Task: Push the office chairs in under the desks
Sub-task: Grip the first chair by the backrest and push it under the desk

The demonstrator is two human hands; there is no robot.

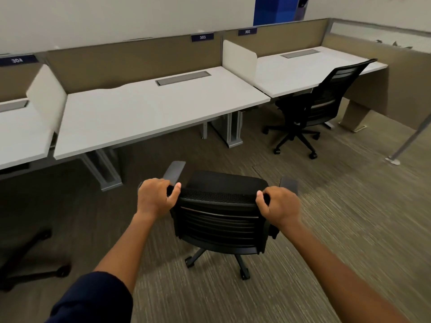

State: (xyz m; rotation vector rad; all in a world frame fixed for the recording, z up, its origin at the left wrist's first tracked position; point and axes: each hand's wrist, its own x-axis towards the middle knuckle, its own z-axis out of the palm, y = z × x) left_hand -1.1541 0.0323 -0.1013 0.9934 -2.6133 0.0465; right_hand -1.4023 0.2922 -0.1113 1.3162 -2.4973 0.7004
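Note:
A black office chair (221, 226) stands on the carpet in front of me, its back towards me, a short way out from the white middle desk (144, 113) labelled 303. My left hand (155, 198) grips the top left corner of its backrest. My right hand (278, 206) grips the top right corner. A second black office chair (326, 101) sits at the right desk (303, 68) labelled 302, its seat partly under the desktop. Part of a third chair's wheeled base (35, 259) shows at the left edge.
White divider panels (238, 57) separate the desks, with tan partition walls behind. Grey desk legs (233, 131) stand under the middle desk. A slanted metal pole (410, 138) with a floor plate is at the far right. Carpet lies between the chair and the desk.

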